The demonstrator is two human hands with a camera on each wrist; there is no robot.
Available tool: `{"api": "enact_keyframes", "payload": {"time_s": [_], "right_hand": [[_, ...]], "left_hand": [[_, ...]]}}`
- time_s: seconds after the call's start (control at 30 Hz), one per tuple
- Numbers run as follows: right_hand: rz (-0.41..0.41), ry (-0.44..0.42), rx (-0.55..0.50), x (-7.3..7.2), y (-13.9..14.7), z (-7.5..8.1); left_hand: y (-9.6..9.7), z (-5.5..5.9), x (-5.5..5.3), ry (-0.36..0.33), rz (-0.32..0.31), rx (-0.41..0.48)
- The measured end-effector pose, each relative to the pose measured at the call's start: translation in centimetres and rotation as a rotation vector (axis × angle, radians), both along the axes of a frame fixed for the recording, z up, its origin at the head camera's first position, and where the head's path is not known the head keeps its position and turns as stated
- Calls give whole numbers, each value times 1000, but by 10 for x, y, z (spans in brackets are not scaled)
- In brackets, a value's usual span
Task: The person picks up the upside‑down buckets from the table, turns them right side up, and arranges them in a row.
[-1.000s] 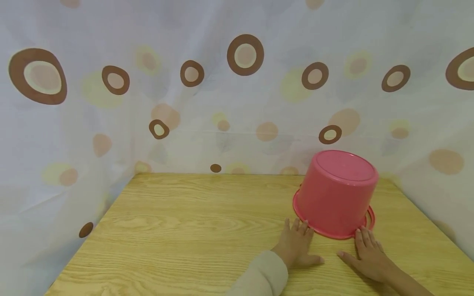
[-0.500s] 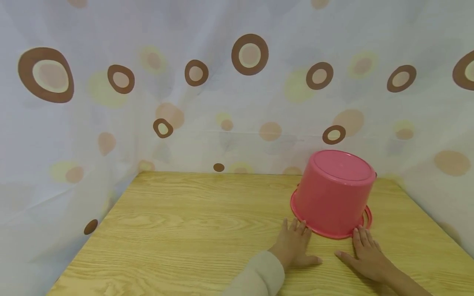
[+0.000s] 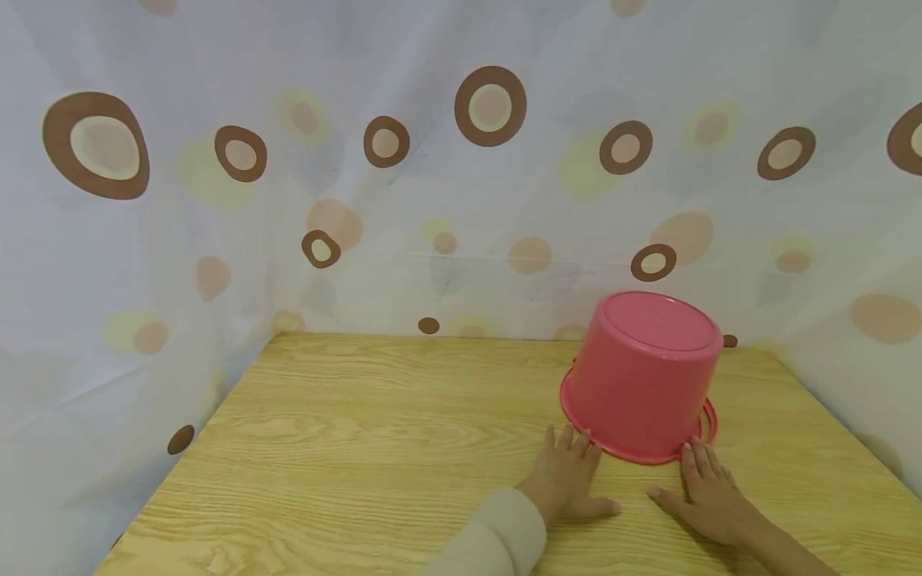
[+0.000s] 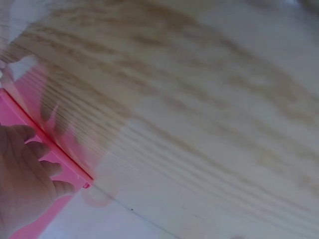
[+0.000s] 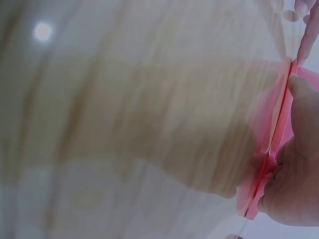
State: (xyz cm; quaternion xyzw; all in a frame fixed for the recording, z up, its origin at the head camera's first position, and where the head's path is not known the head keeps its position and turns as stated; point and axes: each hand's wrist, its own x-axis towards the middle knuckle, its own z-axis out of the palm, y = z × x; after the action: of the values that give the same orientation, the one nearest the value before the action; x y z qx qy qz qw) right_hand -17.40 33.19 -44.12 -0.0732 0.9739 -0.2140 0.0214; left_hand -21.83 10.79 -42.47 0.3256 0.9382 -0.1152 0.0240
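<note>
A pink plastic bucket (image 3: 641, 384) stands upside down on the wooden table (image 3: 374, 432), right of the middle. Its flat bottom faces up, and a loop handle (image 3: 710, 420) sticks out at the rim's right side. My left hand (image 3: 564, 480) lies palm down at the near left of the rim, fingers straight and spread, their tips touching it. At the near right, the fingers of my right hand (image 3: 709, 496) reach the rim beside the loop handle. In the left wrist view, the fingers (image 4: 50, 169) lie against the pink rim (image 4: 55, 142).
Behind and beside the table hangs a pale curtain (image 3: 490, 192) printed with brown, yellow and peach circles. The table's back edge (image 3: 432, 338) meets it. Wood surface stretches left of the hands. In both wrist views the glossy tabletop reflects the pink.
The bucket and both hands have shifted slightly left against the table and curtain. A brown dot on the curtain now shows to the bucket's right. The fingers keep their places at the rim.
</note>
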Motion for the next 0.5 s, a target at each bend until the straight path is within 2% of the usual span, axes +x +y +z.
{"api": "enact_keyframes", "payload": {"time_s": [0.37,0.5], "right_hand": [[7,47,23,-1,-2,-3],[12,55,26,-2,-4,-3]], "left_hand": [[-5,-3,0,18,-3,-9],[-7,-1,1,6,-5,-4]]}}
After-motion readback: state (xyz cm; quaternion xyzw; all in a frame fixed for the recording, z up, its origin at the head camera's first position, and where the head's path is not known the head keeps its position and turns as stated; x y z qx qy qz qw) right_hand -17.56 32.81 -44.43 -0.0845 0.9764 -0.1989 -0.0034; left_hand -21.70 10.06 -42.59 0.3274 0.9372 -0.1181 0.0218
